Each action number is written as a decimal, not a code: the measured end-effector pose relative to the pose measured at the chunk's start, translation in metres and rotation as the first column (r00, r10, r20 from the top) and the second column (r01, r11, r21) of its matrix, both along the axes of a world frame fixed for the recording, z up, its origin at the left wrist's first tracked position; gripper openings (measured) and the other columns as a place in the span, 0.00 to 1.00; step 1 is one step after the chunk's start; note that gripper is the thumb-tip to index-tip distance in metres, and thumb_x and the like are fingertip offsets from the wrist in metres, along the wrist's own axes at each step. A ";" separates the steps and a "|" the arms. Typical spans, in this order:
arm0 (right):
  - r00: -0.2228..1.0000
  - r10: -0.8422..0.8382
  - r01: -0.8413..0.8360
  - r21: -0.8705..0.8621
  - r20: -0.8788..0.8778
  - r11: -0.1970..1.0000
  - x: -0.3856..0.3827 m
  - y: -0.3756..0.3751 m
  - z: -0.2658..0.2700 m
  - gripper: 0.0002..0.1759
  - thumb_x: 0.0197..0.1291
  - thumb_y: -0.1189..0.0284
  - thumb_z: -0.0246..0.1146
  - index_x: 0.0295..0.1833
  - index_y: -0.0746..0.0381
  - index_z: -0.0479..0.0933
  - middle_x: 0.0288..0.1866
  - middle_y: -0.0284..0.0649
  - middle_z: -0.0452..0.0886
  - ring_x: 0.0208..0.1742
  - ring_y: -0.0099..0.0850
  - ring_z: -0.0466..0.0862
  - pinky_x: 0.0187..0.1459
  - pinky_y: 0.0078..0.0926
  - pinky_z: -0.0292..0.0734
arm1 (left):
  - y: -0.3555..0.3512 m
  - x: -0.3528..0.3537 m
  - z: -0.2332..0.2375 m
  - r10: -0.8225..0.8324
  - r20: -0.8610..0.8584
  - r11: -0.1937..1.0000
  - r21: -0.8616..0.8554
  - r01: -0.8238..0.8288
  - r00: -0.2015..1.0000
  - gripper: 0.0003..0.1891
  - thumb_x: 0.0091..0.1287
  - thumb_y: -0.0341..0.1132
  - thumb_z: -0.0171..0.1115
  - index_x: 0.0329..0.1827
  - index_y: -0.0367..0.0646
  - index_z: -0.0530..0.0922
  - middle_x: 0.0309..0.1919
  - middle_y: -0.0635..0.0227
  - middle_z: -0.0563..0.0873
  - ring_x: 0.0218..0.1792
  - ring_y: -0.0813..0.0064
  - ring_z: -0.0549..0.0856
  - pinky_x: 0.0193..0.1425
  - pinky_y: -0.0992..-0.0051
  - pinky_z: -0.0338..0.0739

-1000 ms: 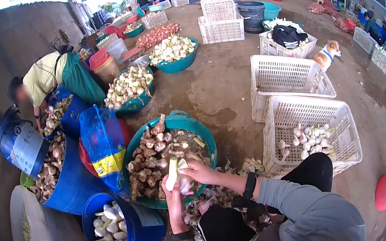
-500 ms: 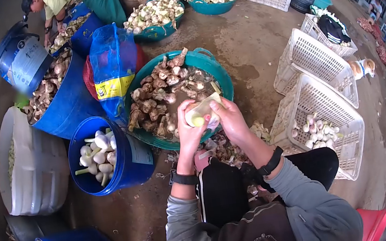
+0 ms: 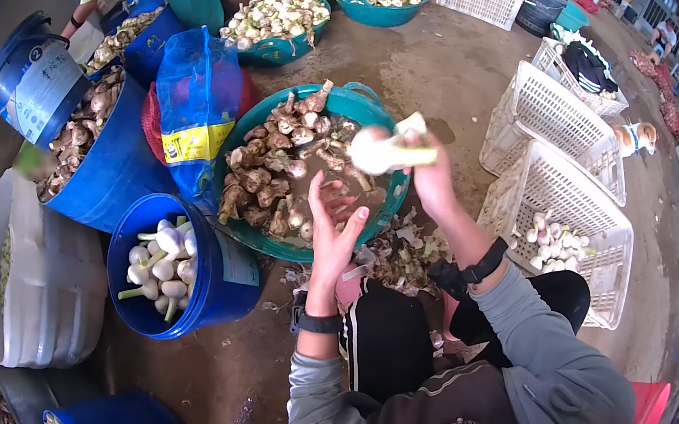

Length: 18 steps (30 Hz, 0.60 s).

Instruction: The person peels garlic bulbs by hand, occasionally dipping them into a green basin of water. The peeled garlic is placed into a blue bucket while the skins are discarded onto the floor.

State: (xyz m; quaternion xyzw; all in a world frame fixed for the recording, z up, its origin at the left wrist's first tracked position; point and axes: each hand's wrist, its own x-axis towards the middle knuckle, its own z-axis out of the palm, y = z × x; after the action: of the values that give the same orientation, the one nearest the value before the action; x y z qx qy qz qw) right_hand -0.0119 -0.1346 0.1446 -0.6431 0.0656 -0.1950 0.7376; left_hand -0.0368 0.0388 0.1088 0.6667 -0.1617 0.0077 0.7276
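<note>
A pale garlic bulb with its stem (image 3: 375, 152), blurred by motion, is in my right hand (image 3: 432, 177), whose fingers close on it above the right rim of the green basin (image 3: 402, 164). A pale scrap, perhaps peel or a cloth, shows by those fingers; I cannot make out which. My left hand (image 3: 333, 228) is empty, fingers apart, over the basin's near edge. Brown, unpeeled garlic bulbs (image 3: 261, 175) are heaped in the basin with murky water beside them. Left of it, a blue bucket (image 3: 231, 271) contains clean white garlic bulbs (image 3: 163, 267).
On my right stand white plastic crates (image 3: 614, 251), the nearest with small garlic bulbs (image 3: 556, 242) inside. Peelings (image 3: 402, 255) litter the floor before my knees. A blue barrel (image 3: 114, 183) of brown garlic is at left. A dog (image 3: 636, 138) is beyond the crates; another person's arm (image 3: 82, 16) shows top left.
My hands have parted. The right has swung right and up with the garlic bulb, while the left has let go and opened. The other person has moved mostly out of view.
</note>
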 end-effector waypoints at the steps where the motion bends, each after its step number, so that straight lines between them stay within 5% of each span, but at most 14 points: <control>1: 0.963 0.028 0.044 -0.258 0.269 0.965 0.005 0.002 -0.023 0.05 0.59 0.80 0.56 0.42 0.64 0.74 0.34 0.36 0.75 0.34 0.27 0.77 0.35 0.25 0.73 | -0.001 -0.004 0.004 -0.009 -0.024 1.000 -0.021 0.008 1.000 0.43 0.60 0.30 0.65 0.73 0.50 0.46 0.57 0.58 0.69 0.49 0.71 0.77 0.46 0.72 0.79; 3: 0.968 0.010 0.167 -0.671 0.252 0.722 -0.014 0.022 -0.015 0.09 0.53 0.84 0.55 0.41 0.67 0.74 0.37 0.43 0.75 0.41 0.40 0.77 0.44 0.32 0.73 | -0.009 -0.007 0.008 -0.099 -0.115 0.995 0.021 0.102 0.988 0.52 0.56 0.27 0.69 0.75 0.51 0.38 0.60 0.55 0.66 0.52 0.67 0.77 0.54 0.69 0.77; 5: 0.967 0.134 0.060 -0.706 0.216 0.706 -0.024 0.032 -0.014 0.09 0.52 0.83 0.56 0.41 0.69 0.74 0.42 0.46 0.75 0.47 0.44 0.76 0.49 0.35 0.72 | -0.018 0.001 -0.015 -0.142 -0.067 0.958 -0.259 0.120 0.988 0.53 0.56 0.27 0.69 0.75 0.50 0.36 0.61 0.56 0.65 0.53 0.67 0.76 0.60 0.68 0.73; 7: 0.961 0.168 0.058 -0.755 0.219 0.654 -0.025 0.034 -0.021 0.10 0.52 0.82 0.56 0.42 0.69 0.75 0.43 0.46 0.77 0.48 0.44 0.77 0.49 0.36 0.72 | -0.018 0.001 -0.028 -0.131 -0.061 0.957 -0.270 0.110 0.989 0.47 0.59 0.26 0.66 0.74 0.48 0.40 0.60 0.57 0.66 0.55 0.69 0.74 0.62 0.71 0.70; 11: 0.911 0.304 0.010 -0.750 0.281 0.662 -0.026 0.040 -0.023 0.07 0.60 0.77 0.53 0.41 0.69 0.73 0.40 0.48 0.75 0.42 0.44 0.77 0.46 0.35 0.72 | -0.021 0.003 -0.036 0.208 -0.032 0.954 -0.213 -0.210 0.978 0.22 0.66 0.30 0.58 0.60 0.42 0.61 0.49 0.65 0.71 0.48 0.79 0.72 0.52 0.78 0.71; 15: 0.972 0.235 -0.214 -0.417 -0.001 0.883 -0.017 0.048 -0.026 0.09 0.64 0.74 0.54 0.44 0.68 0.75 0.38 0.48 0.79 0.39 0.38 0.81 0.41 0.30 0.76 | -0.013 0.000 -0.028 0.195 -0.146 0.923 -0.308 -0.232 0.970 0.18 0.65 0.30 0.60 0.55 0.39 0.65 0.45 0.66 0.73 0.47 0.78 0.74 0.53 0.77 0.71; 16: 0.957 0.289 -0.287 0.044 -0.024 0.957 -0.016 0.048 -0.023 0.09 0.66 0.72 0.52 0.44 0.67 0.73 0.37 0.46 0.79 0.39 0.34 0.81 0.41 0.29 0.76 | -0.007 0.001 -0.027 0.141 -0.050 0.951 -0.270 -0.149 0.989 0.18 0.64 0.30 0.60 0.55 0.39 0.66 0.45 0.66 0.74 0.47 0.77 0.74 0.53 0.77 0.71; 17: 0.938 0.346 -0.292 0.495 -0.018 0.818 -0.016 0.048 -0.015 0.10 0.68 0.70 0.50 0.44 0.66 0.72 0.36 0.45 0.80 0.38 0.30 0.81 0.40 0.28 0.76 | -0.002 -0.001 -0.022 0.081 0.043 0.972 -0.225 -0.069 0.996 0.19 0.63 0.29 0.61 0.55 0.40 0.66 0.45 0.67 0.74 0.47 0.77 0.74 0.53 0.77 0.71; 18: 0.947 0.319 -0.239 0.564 -0.046 0.790 -0.014 0.046 -0.010 0.11 0.71 0.67 0.46 0.42 0.62 0.70 0.30 0.38 0.77 0.32 0.24 0.77 0.35 0.24 0.74 | 0.002 -0.005 -0.014 -0.029 0.009 0.995 -0.094 0.029 1.000 0.20 0.60 0.28 0.60 0.54 0.41 0.66 0.46 0.66 0.73 0.49 0.75 0.75 0.55 0.75 0.71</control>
State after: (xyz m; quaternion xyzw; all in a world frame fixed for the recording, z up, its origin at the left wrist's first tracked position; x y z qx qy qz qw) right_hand -0.0254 -0.0882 0.1347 -0.4177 0.0745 -0.0113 0.9055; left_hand -0.0423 0.0410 0.0950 0.6293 -0.1734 0.0072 0.7576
